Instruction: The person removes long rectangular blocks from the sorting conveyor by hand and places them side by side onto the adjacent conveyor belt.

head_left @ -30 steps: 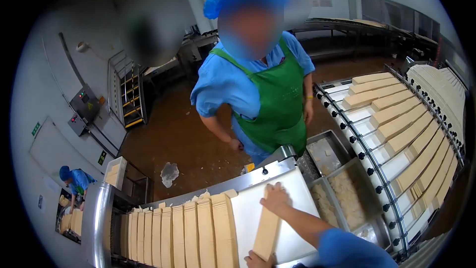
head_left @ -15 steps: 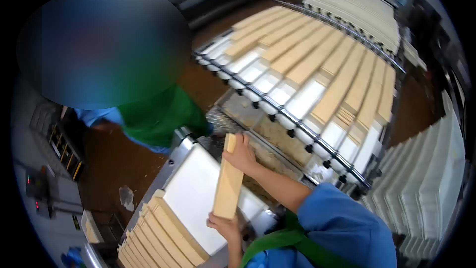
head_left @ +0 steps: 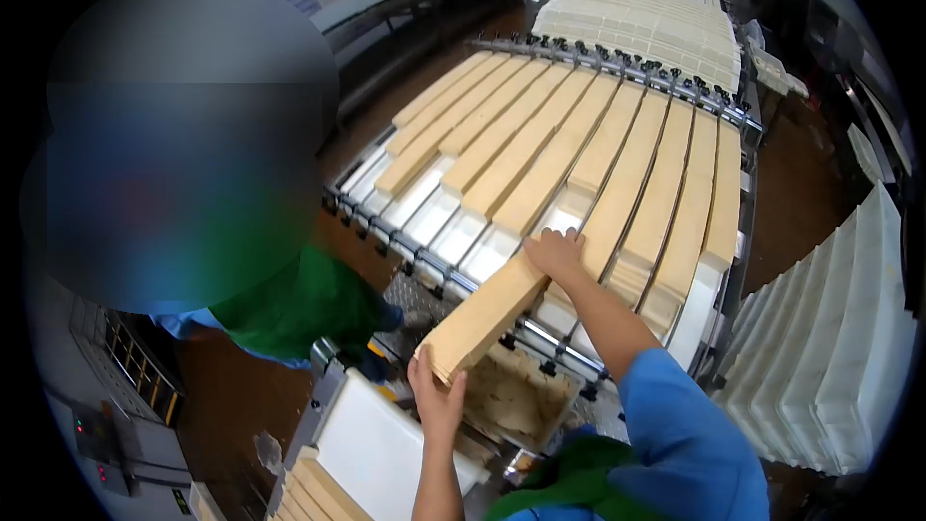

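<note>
Lane table (head_left: 429, 217): spreading from our 11 round to our 2 o'clock, its metal dividers running away toward the white belts (head_left: 641, 24) at 12.
Resting rows: tan strip stacks (head_left: 540, 169) are lying lengthwise between the dividers, some bare white showing at their near ends.
Held strip stack (head_left: 487, 314): sitting at our 11 o'clock, its far end reaching over the near rail (head_left: 552, 341), its near end hanging outside it; we cannot tell whether its underside is touching.
Left hand (head_left: 439, 391): clasping the near end, fingers and thumb clamped on either side.
Right hand (head_left: 556, 256): gripping the far end from above, fingers close together.
Loose layers: fine edges are showing at the near end, so we are judging it prone to fanning; we are doing best by pressing evenly and supporting both ends level.
Divider clearance: the stack is pointing slightly askew, so we are wisely minding its lower far edge, which could be snagging on metal.
Scrap bin (head_left: 526, 405): lying below, toward 11 o'clock.
Green-aproned person (head_left: 299, 314): standing at 10.
</note>
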`<action>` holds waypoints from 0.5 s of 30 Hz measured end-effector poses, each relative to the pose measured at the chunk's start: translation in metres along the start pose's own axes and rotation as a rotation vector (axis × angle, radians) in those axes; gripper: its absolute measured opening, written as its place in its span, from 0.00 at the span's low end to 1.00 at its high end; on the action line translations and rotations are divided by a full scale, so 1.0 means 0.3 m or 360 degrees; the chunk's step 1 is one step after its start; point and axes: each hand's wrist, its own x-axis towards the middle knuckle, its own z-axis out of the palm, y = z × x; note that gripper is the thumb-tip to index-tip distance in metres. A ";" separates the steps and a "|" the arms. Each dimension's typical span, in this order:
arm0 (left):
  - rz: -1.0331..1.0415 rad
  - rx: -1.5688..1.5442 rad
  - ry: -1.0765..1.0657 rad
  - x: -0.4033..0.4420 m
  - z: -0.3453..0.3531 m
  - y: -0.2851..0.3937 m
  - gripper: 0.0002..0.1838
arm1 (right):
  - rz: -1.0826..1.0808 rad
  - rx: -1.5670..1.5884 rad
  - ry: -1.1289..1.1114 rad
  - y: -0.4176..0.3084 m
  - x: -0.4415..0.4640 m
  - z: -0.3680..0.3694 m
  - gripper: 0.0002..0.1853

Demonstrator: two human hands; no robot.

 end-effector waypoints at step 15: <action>0.0003 0.0033 -0.0172 0.099 0.224 0.053 0.31 | 0.0147 0.0290 -0.0206 0.121 0.226 -0.073 0.32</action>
